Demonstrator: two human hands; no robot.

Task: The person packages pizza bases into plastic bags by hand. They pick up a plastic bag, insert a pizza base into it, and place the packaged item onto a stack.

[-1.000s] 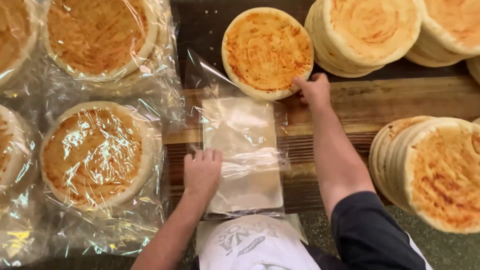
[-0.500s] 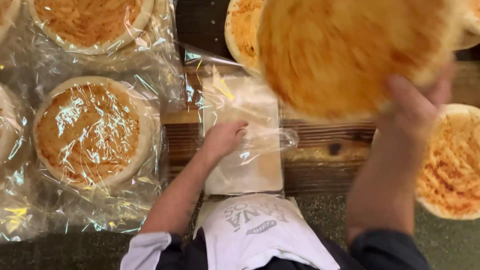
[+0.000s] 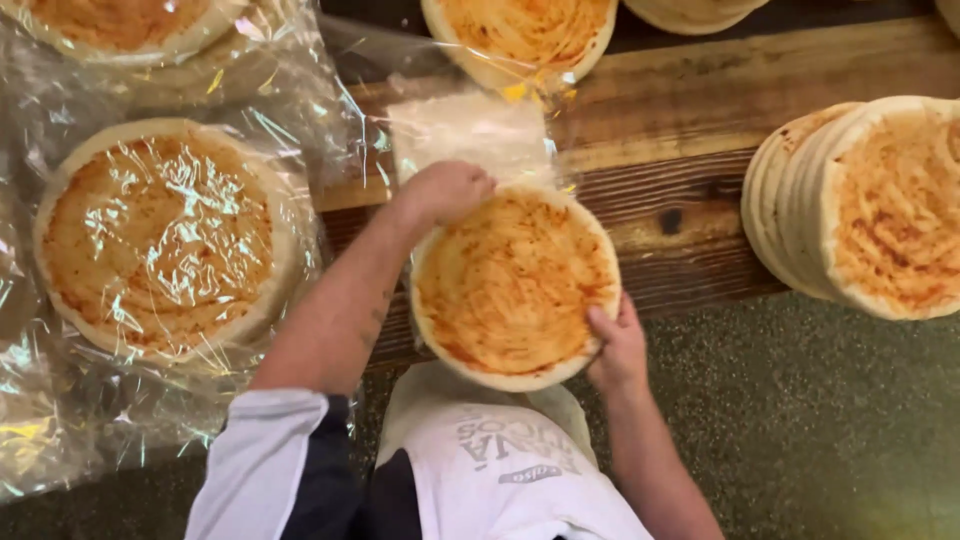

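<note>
My right hand (image 3: 618, 350) grips the near right edge of a round sauced pizza base (image 3: 515, 285), thumb on top and fingers under the rim. My left hand (image 3: 447, 190) is curled at the base's far left edge, knuckles up, touching the crust; I cannot tell whether it pinches the base or the clear plastic bag (image 3: 470, 135) lying flat just beyond it. The base sits tilted over the near end of that bag, above the wooden counter (image 3: 700, 200). To the left lies a bagged pizza base (image 3: 165, 240) wrapped in crinkled film. On the right, well apart, a stack of bare bases (image 3: 860, 205) leans on the counter. Another sauced base (image 3: 520, 35) lies beyond the bag's far end.
</note>
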